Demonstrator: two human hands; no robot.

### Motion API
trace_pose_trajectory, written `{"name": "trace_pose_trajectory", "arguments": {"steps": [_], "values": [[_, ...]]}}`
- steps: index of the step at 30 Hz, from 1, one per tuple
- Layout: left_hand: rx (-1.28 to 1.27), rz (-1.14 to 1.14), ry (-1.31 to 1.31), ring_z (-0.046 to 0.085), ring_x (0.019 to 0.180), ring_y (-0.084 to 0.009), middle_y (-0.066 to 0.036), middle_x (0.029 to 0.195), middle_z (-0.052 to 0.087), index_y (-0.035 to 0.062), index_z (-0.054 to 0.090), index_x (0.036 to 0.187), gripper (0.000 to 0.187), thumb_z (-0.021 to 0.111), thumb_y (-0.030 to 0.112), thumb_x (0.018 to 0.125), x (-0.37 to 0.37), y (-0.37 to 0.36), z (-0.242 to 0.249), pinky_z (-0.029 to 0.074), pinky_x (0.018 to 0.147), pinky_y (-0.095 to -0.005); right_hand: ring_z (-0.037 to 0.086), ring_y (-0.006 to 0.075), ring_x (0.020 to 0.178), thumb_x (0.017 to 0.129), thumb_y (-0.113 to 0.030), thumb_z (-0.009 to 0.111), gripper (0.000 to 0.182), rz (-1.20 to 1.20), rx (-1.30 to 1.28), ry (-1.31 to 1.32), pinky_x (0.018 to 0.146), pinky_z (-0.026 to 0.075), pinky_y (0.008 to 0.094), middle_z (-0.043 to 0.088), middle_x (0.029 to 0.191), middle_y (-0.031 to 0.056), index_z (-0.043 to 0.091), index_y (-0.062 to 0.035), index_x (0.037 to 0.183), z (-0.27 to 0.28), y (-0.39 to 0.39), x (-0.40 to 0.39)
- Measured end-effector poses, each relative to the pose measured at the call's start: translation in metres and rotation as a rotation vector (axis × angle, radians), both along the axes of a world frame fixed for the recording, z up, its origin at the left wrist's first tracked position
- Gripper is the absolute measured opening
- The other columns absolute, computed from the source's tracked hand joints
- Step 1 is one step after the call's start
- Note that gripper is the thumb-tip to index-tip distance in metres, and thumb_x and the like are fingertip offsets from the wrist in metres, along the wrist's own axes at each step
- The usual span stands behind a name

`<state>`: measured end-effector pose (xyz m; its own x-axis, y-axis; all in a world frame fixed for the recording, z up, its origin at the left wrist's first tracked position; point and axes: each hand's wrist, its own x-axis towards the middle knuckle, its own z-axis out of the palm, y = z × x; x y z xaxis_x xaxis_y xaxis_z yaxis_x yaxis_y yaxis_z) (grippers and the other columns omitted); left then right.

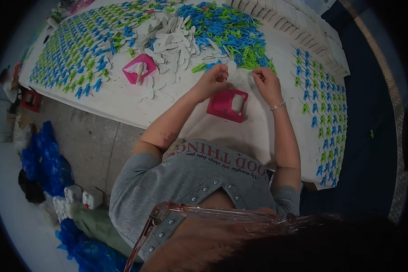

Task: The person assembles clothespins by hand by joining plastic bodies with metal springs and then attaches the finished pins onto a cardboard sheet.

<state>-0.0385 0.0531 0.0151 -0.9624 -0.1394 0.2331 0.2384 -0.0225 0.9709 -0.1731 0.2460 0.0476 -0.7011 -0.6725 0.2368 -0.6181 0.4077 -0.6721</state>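
My left hand (pixel 213 81) has its fingers bent in a pinch, with a thin pale piece (pixel 231 70) at the fingertips. To its right, my right hand (pixel 266 82) is closed, thumb and fingers together; anything between them is too small to make out. Just below and between both hands, a pink holder (pixel 220 105) with a whitish roll (pixel 237 103) rests on the white-covered table (pixel 190 120). Green and blue clips (pixel 256 52) are heaped beyond my hands. A pile of pale flat pieces (pixel 179 45) lies left of that heap.
Another pink holder (pixel 150 64) stands at the left. Rows of blue and green clips cover the table's far left (pixel 65 59) and right side (pixel 326 113). Pale stacked pieces (pixel 299 29) line the back right. A person (pixel 9 86) is at the far left, near a red crate (pixel 31 100).
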Motion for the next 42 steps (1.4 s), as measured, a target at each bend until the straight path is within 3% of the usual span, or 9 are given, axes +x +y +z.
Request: {"name": "trace_pose_trajectory", "arguments": {"steps": [4,11,13,17,19,22,26,31,42], "values": [[0.324,-0.091,-0.095,0.057,0.079,-0.0088,0.001,0.083,0.057,0.0082,0.048,0.102,0.032,0.066,-0.002,0.078,0.003,-0.012,0.004,0.046,0.073,-0.0244,0.061,0.0311,0.087,0.081,-0.02,0.068,0.032,-0.022,0.119,0.494,0.075,0.05,0.0397,0.061,0.099,0.0143,0.056,-0.007,0.107,-0.007,-0.043,-0.006],[0.413,-0.168,-0.071,0.059,0.08,-0.0106,-0.002,0.088,0.061,0.0054,0.049,0.107,0.032,0.061,-0.003,0.078,0.002,-0.018,0.004,0.047,0.077,-0.0258,0.062,0.0369,0.074,0.08,-0.018,0.067,0.033,-0.15,0.231,0.347,0.067,0.05,0.045,0.065,0.085,0.0145,0.051,-0.0089,0.108,-0.027,-0.068,-0.024],[0.416,-0.153,-0.102,0.053,0.076,-0.0058,0.005,0.08,0.052,0.0109,0.049,0.094,0.027,0.06,-0.006,0.077,0.006,-0.016,0.015,0.046,0.074,-0.0244,0.063,0.0315,0.068,0.081,-0.012,0.064,0.027,-0.228,0.212,0.313,0.065,0.05,0.0409,0.064,0.076,0.0125,0.052,-0.0086,0.105,-0.028,-0.057,-0.026],[0.42,-0.18,-0.1,0.055,0.078,-0.0069,0.003,0.084,0.055,0.0096,0.05,0.097,0.028,0.059,-0.007,0.077,0.005,-0.015,0.014,0.047,0.075,-0.0251,0.063,0.021,0.068,0.085,-0.006,0.058,0.016,-0.209,0.0,0.049,0.063,0.051,0.0352,0.065,0.078,0.0102,0.054,-0.0057,0.101,-0.029,-0.013,-0.018],[0.388,-0.205,-0.081,0.056,0.08,-0.008,0.001,0.088,0.057,0.0077,0.05,0.104,0.032,0.058,-0.008,0.077,0.005,-0.014,0.011,0.047,0.075,-0.0255,0.063,0.0156,0.069,0.09,-0.007,0.055,0.007,-0.128,-0.399,-0.43,0.061,0.051,0.0291,0.064,0.08,0.0087,0.058,-0.0022,0.094,-0.042,0.007,-0.011],[0.332,-0.169,-0.096,0.057,0.079,-0.0092,-0.001,0.086,0.058,0.006,0.048,0.107,0.036,0.063,-0.006,0.076,0.007,-0.008,0.014,0.047,0.073,-0.0243,0.062,0.0114,0.071,0.093,-0.007,0.054,0.01,-0.195,-0.617,-0.659,0.064,0.052,0.0249,0.064,0.081,0.0051,0.059,0.001,0.094,-0.034,0.029,0.02],[0.221,-0.155,-0.093,0.052,0.076,-0.0064,0.002,0.084,0.051,0.0075,0.047,0.106,0.038,0.066,-0.004,0.075,0.004,-0.006,0.0,0.043,0.07,-0.0219,0.062,0.0121,0.072,0.092,-0.009,0.057,0.012,-0.175,-0.774,-0.729,0.069,0.052,0.0241,0.064,0.082,0.0062,0.06,0.0024,0.095,-0.022,0.043,0.045],[-0.015,-0.127,-0.033,0.045,0.079,-0.005,0.004,0.087,0.044,0.0081,0.046,0.104,0.037,0.066,-0.003,0.074,0.008,-0.002,0.003,0.038,0.071,-0.02,0.061,0.0109,0.078,0.09,-0.005,0.06,0.014,-0.031,-0.638,-0.49,0.074,0.051,0.0247,0.063,0.086,0.0077,0.053,0.0004,0.1,-0.001,0.034,0.074],[-0.045,-0.188,0.003,0.045,0.082,-0.0059,0.002,0.087,0.044,0.007,0.046,0.105,0.035,0.063,-0.003,0.076,0.015,0.003,0.012,0.038,0.077,-0.0206,0.058,0.0076,0.086,0.087,0.003,0.062,0.02,0.132,-0.604,-0.52,0.076,0.048,0.0198,0.061,0.098,0.0076,0.047,-0.0004,0.1,-0.002,0.022,0.089]]}}
